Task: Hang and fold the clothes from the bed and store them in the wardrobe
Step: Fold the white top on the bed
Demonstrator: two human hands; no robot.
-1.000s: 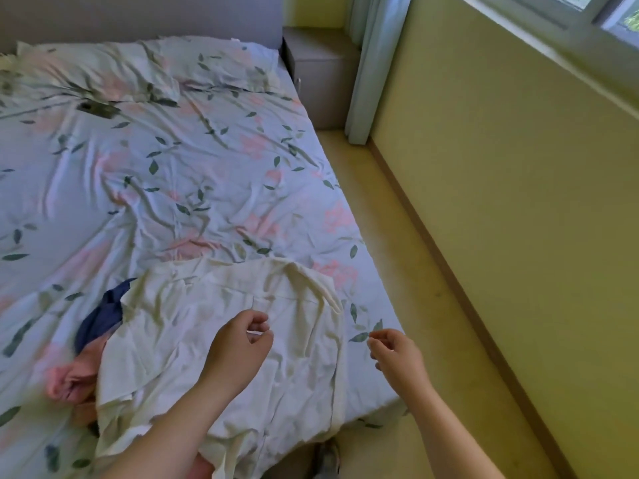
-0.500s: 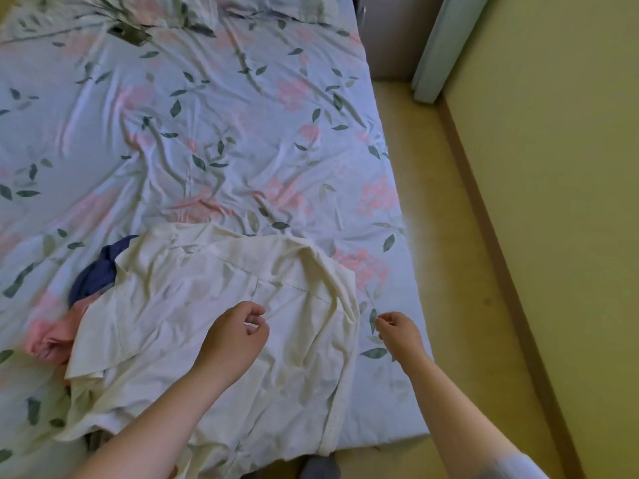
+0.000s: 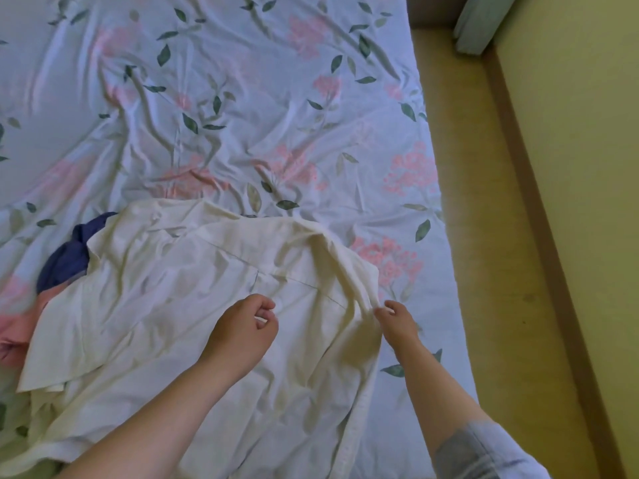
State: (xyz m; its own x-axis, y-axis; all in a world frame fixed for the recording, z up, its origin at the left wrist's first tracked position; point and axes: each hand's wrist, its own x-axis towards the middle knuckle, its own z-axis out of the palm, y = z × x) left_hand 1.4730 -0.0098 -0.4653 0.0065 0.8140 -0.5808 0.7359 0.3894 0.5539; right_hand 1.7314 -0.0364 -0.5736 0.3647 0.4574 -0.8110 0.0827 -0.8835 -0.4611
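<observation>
- Floral bedsheet (image 3: 242,98) fills the frame, with a yellow wall at right.
- Right hand (image 3: 397,321), at lower centre-right, has reached the cream shirt (image 3: 166,305); half a second ago it hovered off the fabric, and now its fingertips pinch the right edge.
- Left hand (image 3: 247,331) stays loosely curled over the shirt's middle; whether it holds cloth cannot be told.
- Blue garment (image 3: 69,257) and pink garment (image 3: 17,326) peek out at left, so folding has barely started.

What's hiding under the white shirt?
Poking out from under the white shirt's left edge are a dark blue garment and a pink one. The shirt covers the rest of them, so what they are stays hidden.
</observation>
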